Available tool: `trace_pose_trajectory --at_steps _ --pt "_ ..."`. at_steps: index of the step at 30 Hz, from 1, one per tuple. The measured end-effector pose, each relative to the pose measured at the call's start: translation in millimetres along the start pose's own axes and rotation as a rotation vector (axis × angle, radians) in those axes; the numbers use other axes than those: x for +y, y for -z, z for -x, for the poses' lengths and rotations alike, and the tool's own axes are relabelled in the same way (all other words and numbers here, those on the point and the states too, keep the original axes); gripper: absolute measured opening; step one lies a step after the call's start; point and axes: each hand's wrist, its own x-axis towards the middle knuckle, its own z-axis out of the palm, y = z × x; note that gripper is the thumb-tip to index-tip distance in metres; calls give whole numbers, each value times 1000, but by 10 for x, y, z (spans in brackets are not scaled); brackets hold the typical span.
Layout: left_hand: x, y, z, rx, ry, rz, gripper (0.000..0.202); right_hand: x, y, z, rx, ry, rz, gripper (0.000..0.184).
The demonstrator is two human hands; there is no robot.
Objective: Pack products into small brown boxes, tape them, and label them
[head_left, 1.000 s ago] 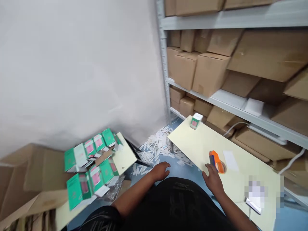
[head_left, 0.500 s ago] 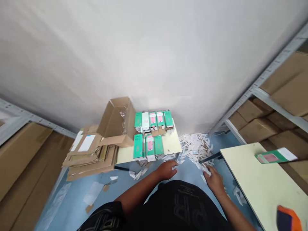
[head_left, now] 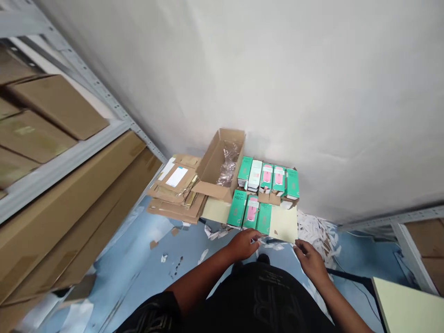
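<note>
My left hand (head_left: 243, 244) holds nothing, its fingers loosely curved with the thumb apart. It hovers just in front of the table's front edge, below the nearest green boxes (head_left: 237, 209). My right hand (head_left: 310, 260) is open and bare too, by the front right corner of the pale yellow table (head_left: 284, 223); whether it touches the corner I cannot tell. Behind the nearest boxes stands a second row of green boxes (head_left: 292, 183), some with pink fronts, and a white box (head_left: 255, 173) among them.
An open carton (head_left: 211, 159) with clear plastic inside stands left of the boxes. Beside it lie stacked flattened cardboard pieces (head_left: 180, 199). White paper scraps (head_left: 317, 233) litter the blue floor at right. Shelving with cartons (head_left: 55, 104) rises at left; another table (head_left: 409, 305) is at lower right.
My view has swung left, so the table with the boxes sits further right and nearer my hands. The green box on the right-hand table has left the view. Both hands stay open.
</note>
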Motion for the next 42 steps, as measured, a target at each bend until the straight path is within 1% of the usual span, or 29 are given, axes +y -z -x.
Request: trace_pose_trajectory --at_steps 4,7,9,11,14,17,19,21,24,27,29,31,32,33,35,37,39,42 --pt "-19 68 34 119 114 -20 27 -190 -53 -501 -183 80 -43 43" --pt "-18 111 112 226 198 -27 27 -419 -135 -788 -317 156 -77 44" --pt "-24 164 196 298 218 -24 26 -625 -192 -905 -403 208 -100 43" --pt "-54 258 303 370 220 -19 25 -867 -250 -961 -486 260 -113 42" --pt "-185 493 504 500 244 -12 24 -1255 -376 -959 -605 341 -114 40" --pt "-450 849 746 614 276 -30 24 -1609 -599 -899 -703 399 -108 38" --pt "-696 1163 913 645 299 -75 24 -1812 -815 -845 -722 404 -119 37" --pt "-983 1546 1062 642 332 -142 25 -1999 -1081 -779 -702 380 -137 37" --pt "-1462 2237 1210 630 398 -245 28 -2297 -1547 -646 -654 316 -153 38" --pt "-1962 2976 1236 630 470 -308 31 -2648 -2023 -493 -596 244 -173 40" --pt "-2279 3429 1178 631 500 -343 38 -2888 -2288 -404 -551 205 -174 40" --pt "-2561 3803 1061 615 526 -383 56 -3097 -2476 -339 -511 170 -166 42" --pt "-2684 3952 985 589 548 -391 68 -3179 -2538 -313 -492 155 -163 42" --pt "-2792 4073 902 549 581 -386 78 -3245 -2581 -290 -473 142 -161 43" --pt "-2964 4233 735 455 652 -361 90 -3323 -2625 -245 -436 120 -147 44" --pt "-3080 4301 601 391 698 -359 91 -3348 -2643 -193 -407 91 -118 44" --pt "-3152 4314 521 388 701 -382 85 -3346 -2665 -134 -392 52 -93 44" --pt "-3207 4322 484 459 662 -348 73 -3344 -2720 -50 -386 16 -88 44"
